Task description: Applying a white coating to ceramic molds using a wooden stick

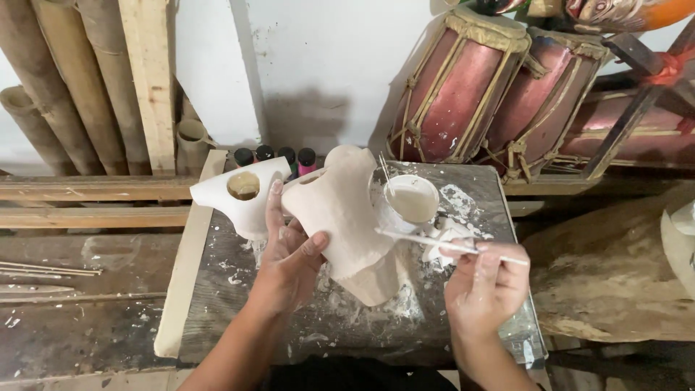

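Left hand (289,261) grips my pale, unpainted carved wooden mask (340,217), tilted above the paint-spattered work board (217,304) so its surface faces me. Right hand (486,286) pinches a thin white-coated brush (441,242) beside the white paint cup (411,201) for easy dipping.

A white wall (318,65) backs bamboo poles (65,80), red drums (463,87) and a paint-spattered worktable (478,188).
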